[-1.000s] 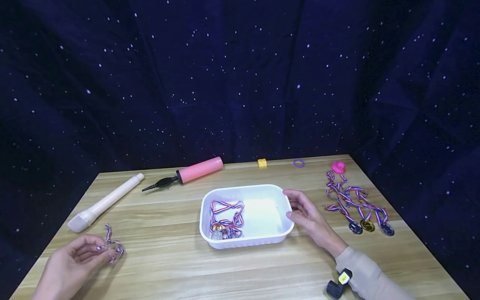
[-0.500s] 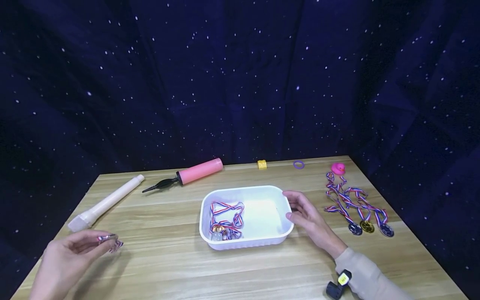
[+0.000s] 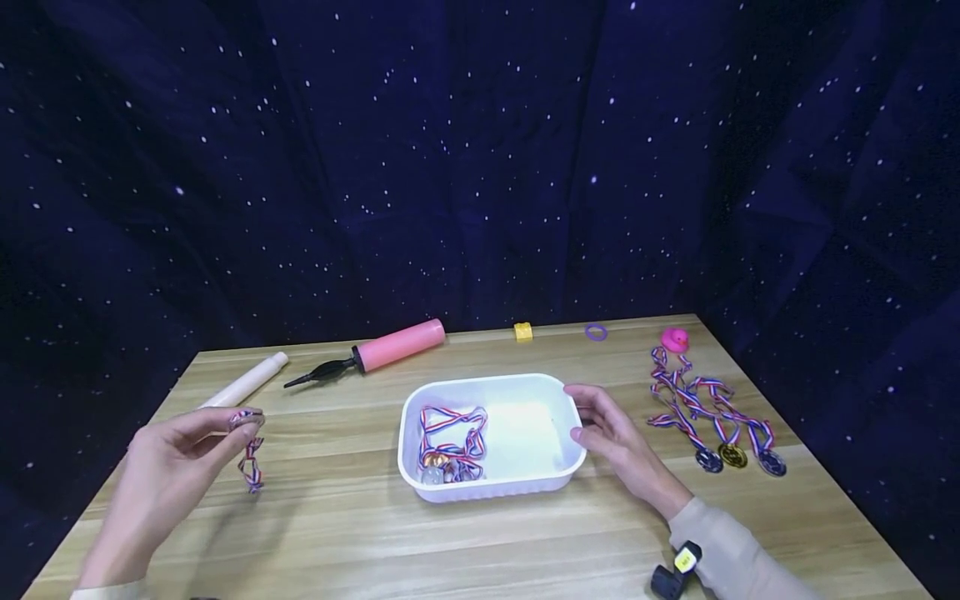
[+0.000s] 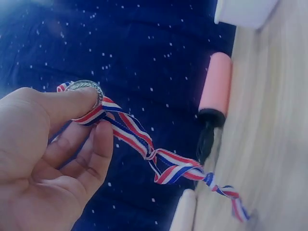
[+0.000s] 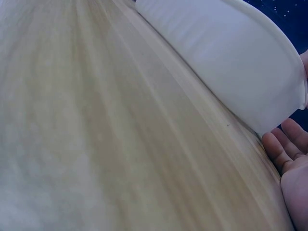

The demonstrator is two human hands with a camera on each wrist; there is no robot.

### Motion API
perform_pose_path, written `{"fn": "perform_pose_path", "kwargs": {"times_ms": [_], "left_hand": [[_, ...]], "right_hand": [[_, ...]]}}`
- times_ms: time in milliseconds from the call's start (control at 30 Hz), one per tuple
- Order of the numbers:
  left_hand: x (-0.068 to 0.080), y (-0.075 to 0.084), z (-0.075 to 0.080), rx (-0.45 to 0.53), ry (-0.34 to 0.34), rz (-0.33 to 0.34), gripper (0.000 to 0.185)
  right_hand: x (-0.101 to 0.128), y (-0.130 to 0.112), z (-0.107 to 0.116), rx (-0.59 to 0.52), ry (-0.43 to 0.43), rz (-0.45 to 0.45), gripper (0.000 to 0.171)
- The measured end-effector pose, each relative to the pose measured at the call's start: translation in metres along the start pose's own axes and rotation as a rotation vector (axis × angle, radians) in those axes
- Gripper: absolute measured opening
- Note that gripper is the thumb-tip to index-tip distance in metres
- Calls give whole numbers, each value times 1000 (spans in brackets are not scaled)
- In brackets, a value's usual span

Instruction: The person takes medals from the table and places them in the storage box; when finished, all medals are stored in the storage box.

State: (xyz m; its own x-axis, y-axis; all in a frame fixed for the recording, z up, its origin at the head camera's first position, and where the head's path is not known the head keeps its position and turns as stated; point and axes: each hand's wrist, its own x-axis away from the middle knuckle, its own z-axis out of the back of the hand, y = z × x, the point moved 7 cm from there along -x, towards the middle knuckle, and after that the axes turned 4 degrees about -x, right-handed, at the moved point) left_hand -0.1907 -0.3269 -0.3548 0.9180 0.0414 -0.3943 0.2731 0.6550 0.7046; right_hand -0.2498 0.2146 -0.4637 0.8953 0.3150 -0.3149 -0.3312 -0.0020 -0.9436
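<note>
So we've got the medal (image 3: 247,419) pinched in our left hand (image 3: 176,454) above the table, right hand (image 3: 611,433) resting loosely against the white tray (image 3: 495,487). That dangling ribbon (image 3: 251,467) could easily catch the tray rim and drag it

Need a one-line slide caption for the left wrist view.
Left hand pinches a silver medal, its striped ribbon trailing toward the pink pump.

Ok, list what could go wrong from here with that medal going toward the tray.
The left hand only pinches the medal at its disc, so it may slip. Its ribbon dangles loose and could snag or trail over the rim of the white tray. The right hand merely touches the tray's edge, so a tug might shift it.
</note>
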Motion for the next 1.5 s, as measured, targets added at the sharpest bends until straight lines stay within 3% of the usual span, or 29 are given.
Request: {"fn": "perform_pose_path", "kwargs": {"times_ms": [233, 433, 633, 933, 1233, 1500], "left_hand": [[-20, 28, -2, -7, 43, -40, 20], [-40, 65, -13, 87, 60, -119, 17], [-60, 110, -32, 240, 15, -226, 14], [-77, 165, -61, 338, -40, -340, 44], [-87, 188, -94, 434, -103, -364, 21], [-88, 180, -130, 490, -236, -342, 15]], "right_hand": [[-1, 0, 0, 2, -3, -1, 61], [0, 0, 5, 23, 8, 2, 61], [1, 0, 6, 12, 7, 2, 60], [0, -2, 1, 2, -1, 5, 61], [1, -1, 1, 18, 4, 4, 60], [0, 0, 1, 16, 2, 3, 60]]}}
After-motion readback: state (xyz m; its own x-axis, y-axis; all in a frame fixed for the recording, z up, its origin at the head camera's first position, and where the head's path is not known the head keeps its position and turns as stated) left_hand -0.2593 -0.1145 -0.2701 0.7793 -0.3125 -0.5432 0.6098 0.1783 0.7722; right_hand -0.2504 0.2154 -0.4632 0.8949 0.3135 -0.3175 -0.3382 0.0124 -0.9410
